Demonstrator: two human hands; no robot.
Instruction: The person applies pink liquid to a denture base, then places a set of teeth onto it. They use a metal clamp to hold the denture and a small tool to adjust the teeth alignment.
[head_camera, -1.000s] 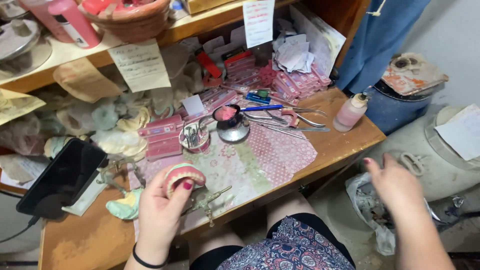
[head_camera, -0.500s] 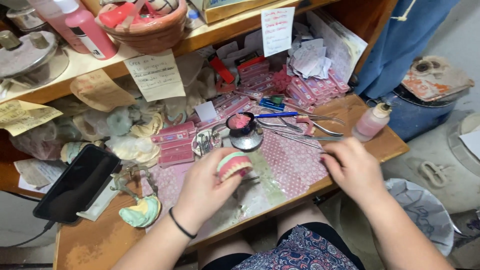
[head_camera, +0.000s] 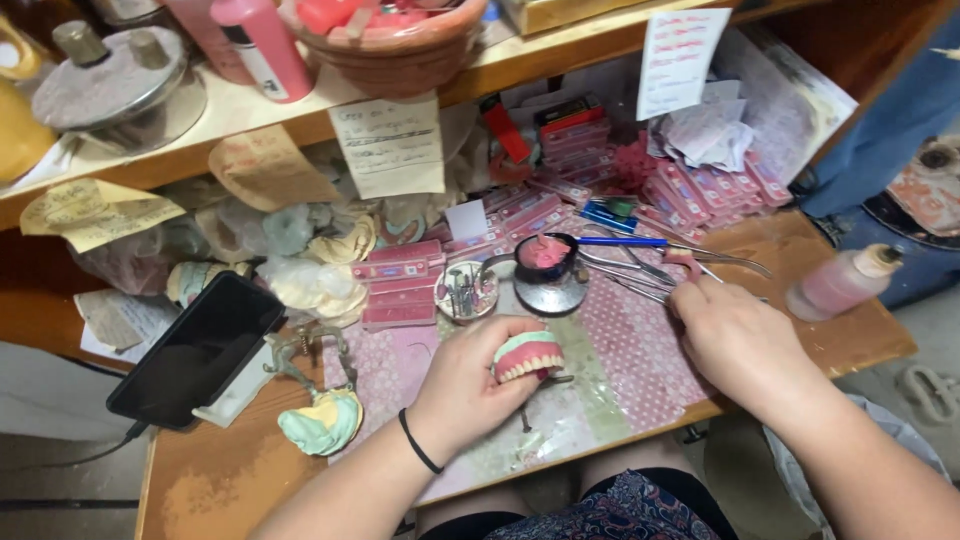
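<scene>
A: What has the left hand (head_camera: 470, 385) got?

B: Its grip is closed round a denture (head_camera: 527, 355), pink gum and a row of white teeth facing out, held just above the patterned mat (head_camera: 620, 350) on the surface (head_camera: 210, 480).

A: And the right?

B: A second ago it hung off to the side, well away from the surface. Now the right hand (head_camera: 740, 335) is over the mat's far edge, fingertips on the metal hand tools (head_camera: 650, 262) lying there. Whether it has closed on one I cannot tell. My reading: the denture is ready and a tool is being picked.

A: Packaging around it?

B: Flat pink-red cards (head_camera: 400, 285) stacked just behind the mat, more fanned at the back right. A pale pink squeeze bottle (head_camera: 845, 280) stands at the right edge. Handwritten paper notes (head_camera: 390, 145) hang from the shelf (head_camera: 300, 100), with a white one further right and yellowish slips at left. Pink bottles (head_camera: 255, 45) stand on it.
</scene>
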